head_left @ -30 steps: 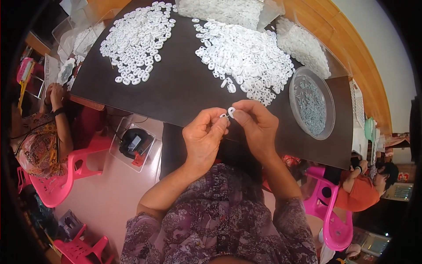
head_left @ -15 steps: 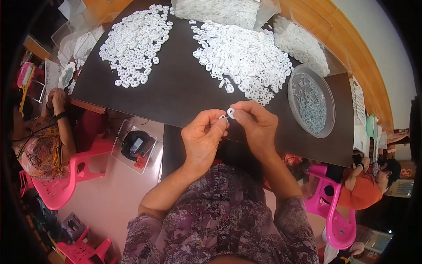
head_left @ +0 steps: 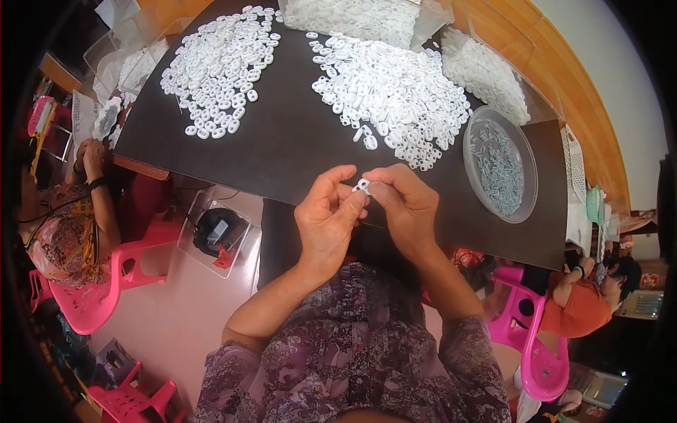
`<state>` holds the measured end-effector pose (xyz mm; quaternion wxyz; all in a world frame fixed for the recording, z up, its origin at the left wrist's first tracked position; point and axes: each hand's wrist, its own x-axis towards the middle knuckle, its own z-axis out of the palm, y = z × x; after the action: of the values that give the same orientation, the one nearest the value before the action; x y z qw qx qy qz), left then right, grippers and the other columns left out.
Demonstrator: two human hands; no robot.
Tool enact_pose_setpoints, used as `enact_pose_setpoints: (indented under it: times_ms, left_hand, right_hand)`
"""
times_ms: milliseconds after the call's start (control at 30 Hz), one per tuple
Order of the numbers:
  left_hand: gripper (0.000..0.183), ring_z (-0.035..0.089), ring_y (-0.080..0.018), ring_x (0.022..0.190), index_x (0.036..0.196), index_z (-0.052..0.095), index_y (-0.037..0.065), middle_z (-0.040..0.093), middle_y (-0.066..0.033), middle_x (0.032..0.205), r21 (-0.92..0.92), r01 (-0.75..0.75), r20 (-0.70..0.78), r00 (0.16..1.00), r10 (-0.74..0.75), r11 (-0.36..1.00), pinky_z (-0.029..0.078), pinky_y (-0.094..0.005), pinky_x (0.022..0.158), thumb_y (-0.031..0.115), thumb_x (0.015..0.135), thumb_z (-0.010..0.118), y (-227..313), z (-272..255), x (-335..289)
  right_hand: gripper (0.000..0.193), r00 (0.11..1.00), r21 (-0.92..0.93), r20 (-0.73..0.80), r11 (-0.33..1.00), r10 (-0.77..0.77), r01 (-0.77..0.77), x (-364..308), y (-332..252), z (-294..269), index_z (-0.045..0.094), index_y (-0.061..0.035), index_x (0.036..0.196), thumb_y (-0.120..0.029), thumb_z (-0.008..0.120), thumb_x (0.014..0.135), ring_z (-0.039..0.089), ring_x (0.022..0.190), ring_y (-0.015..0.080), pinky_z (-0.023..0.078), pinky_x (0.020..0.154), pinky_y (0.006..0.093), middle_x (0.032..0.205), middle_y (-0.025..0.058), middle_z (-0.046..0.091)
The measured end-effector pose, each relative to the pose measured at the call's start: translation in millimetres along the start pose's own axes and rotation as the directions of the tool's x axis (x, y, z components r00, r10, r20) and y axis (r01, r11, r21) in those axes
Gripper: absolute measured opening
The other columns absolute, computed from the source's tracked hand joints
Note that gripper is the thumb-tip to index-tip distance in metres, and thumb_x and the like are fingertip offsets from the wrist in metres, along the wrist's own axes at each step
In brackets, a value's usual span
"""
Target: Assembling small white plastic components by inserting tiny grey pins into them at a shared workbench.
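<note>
Table (head_left: 282, 141): two heaps of plastic pieces on it, left heap (head_left: 222, 63), right heap (head_left: 395, 92). Round dish (head_left: 501, 166) right of both. Bins (head_left: 367, 14) behind. Both hands (head_left: 367, 204) meet at near edge.

Both the left hand (head_left: 326, 218) and the right hand (head_left: 403, 204) are pinching a small white ring (head_left: 362, 186) over the dark surface (head_left: 296, 141), near white piles (head_left: 395, 92).

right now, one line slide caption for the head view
Both hands, left hand and right hand, pinch a small white plastic piece above a black table.
</note>
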<state>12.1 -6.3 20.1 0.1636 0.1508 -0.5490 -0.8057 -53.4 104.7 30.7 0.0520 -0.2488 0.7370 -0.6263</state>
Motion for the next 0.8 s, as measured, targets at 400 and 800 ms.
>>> enact_pose_setpoints:
  times_ms: [400,800]
  left_hand:
    - [0.025,0.058,-0.009,0.068,0.113,0.058,-0.003,0.063,-0.0065,0.081,-0.069,0.029,0.051,0.998,-0.025,0.997,0.048,-0.0204,0.059,0.002,0.088,0.057,-8,-5,4]
    - [0.021,0.057,-0.0081,0.066,0.106,0.06,-0.006,0.064,-0.0066,0.082,-0.195,0.107,0.018,0.994,-0.106,0.975,0.047,-0.0198,0.06,0.002,0.088,0.058,-6,-5,9]
  right_hand:
    - [0.013,0.996,0.058,0.048,0.996,0.071,-0.073,-1,5,-1,0.061,0.0027,0.095,0.005,0.053,0.085,0.054,0.078,0.0086,0.045,0.071,0.0223,0.081,0.0036,0.058]
    - [0.033,0.92,-0.365,0.094,0.847,-0.381,0.388,3,8,0,0.062,-0.0016,0.099,0.004,0.064,0.067,0.053,0.073,0.0246,0.045,0.062,0.0323,0.089,0.0105,0.058]
